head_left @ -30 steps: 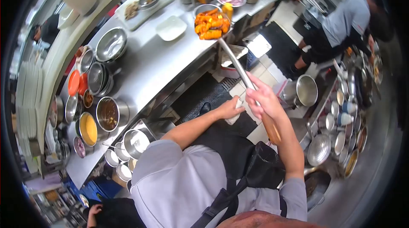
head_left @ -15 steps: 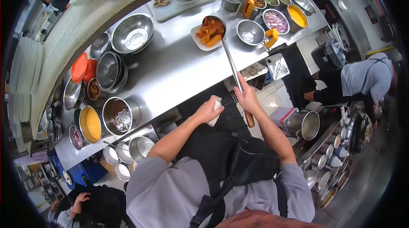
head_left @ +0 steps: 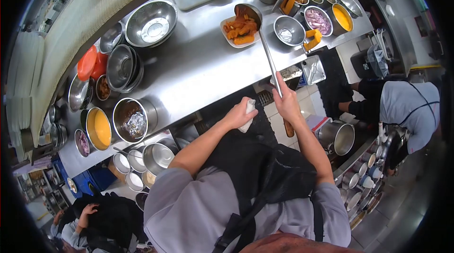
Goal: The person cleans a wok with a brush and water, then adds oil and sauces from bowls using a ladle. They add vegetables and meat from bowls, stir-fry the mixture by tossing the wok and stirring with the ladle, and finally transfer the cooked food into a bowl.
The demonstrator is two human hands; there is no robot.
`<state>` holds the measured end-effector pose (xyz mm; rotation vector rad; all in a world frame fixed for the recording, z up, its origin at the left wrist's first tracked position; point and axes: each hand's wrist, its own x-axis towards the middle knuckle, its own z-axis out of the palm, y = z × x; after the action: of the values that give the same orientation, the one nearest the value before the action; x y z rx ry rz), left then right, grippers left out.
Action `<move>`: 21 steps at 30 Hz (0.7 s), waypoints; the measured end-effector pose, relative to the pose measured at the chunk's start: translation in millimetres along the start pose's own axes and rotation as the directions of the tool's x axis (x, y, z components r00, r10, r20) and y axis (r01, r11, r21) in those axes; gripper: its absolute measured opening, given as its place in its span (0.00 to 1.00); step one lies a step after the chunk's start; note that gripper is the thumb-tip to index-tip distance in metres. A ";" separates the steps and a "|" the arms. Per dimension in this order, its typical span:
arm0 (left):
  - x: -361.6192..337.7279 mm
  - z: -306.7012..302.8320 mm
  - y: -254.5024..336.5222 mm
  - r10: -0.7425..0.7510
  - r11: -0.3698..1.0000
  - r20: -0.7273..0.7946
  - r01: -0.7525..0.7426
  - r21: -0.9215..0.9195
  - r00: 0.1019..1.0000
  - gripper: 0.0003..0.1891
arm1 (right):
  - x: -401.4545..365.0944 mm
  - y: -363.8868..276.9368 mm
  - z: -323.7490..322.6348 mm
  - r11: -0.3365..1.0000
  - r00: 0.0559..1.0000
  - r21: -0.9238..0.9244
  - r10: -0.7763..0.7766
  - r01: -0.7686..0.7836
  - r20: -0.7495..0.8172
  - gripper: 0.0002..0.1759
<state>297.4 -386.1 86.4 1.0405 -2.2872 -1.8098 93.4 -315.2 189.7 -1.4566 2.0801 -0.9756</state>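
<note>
My right hand [head_left: 287, 104] is closed round the handle of a long ladle [head_left: 267, 54], whose wooden end [head_left: 288, 128] sticks out below the fist. The ladle's bowl is tilted over a white square dish [head_left: 229, 39] on the steel counter. Orange-brown food pieces [head_left: 240, 28] in sauce lie in the dish and against the bowl's mouth. Away from the counter's front edge, my left hand [head_left: 239, 113] is closed on a folded white cloth [head_left: 248, 116].
Right of the dish stand a steel bowl [head_left: 289, 30], sliced red onions [head_left: 317, 21] and a yellow liquid pot [head_left: 342, 18]. A perforated bowl [head_left: 151, 23], stacked bowls [head_left: 122, 68] and a foil-holding pot [head_left: 134, 120] are on the left. Another person [head_left: 409, 111] bends at the right.
The ladle's bowl has tipped further, and more food sits in the dish. The view has shifted slightly. My left hand still keeps the cloth.
</note>
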 end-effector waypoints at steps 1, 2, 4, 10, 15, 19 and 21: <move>1.6 -0.2 -0.2 -0.002 1.000 -0.020 0.002 0.005 1.000 0.31 | 0.2 -1.1 -2.2 1.000 1.000 -0.011 -0.002 0.002 -0.005 0.37; 2.3 -0.2 -0.3 -0.006 1.000 -0.015 0.006 0.003 1.000 0.31 | 0.1 -0.7 -3.3 1.000 1.000 -0.023 -0.003 0.003 -0.011 0.37; 3.8 -1.7 -0.4 -0.008 0.999 -0.037 0.007 -0.032 0.999 0.30 | 0.9 0.2 -4.8 0.999 0.999 -0.016 -0.036 0.035 -0.028 0.36; 7.8 -8.3 6.7 -0.025 0.998 -0.057 0.022 -0.060 0.998 0.31 | -1.1 -13.2 -16.8 0.998 0.998 0.012 0.055 -0.054 -0.028 0.36; 7.4 -12.0 11.1 -0.025 0.994 -0.091 0.015 -0.105 0.996 0.32 | -9.6 -21.2 -32.7 0.995 0.998 0.086 0.057 -0.055 -0.022 0.34; 22.8 0.9 -8.3 -0.026 0.977 -0.131 -0.002 -0.215 0.991 0.30 | -20.8 -21.1 -42.8 1.000 1.000 -0.019 0.012 -0.011 0.023 0.35; 40.1 8.9 -5.0 -0.012 0.960 -0.160 -0.034 -0.278 0.987 0.28 | -23.2 -21.5 -43.3 0.996 1.000 -0.091 -0.020 0.021 0.011 0.35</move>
<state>264.9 -400.0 64.8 1.0766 -1.8744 -1.8978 86.1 -284.8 233.3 -1.5272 2.1322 -0.8896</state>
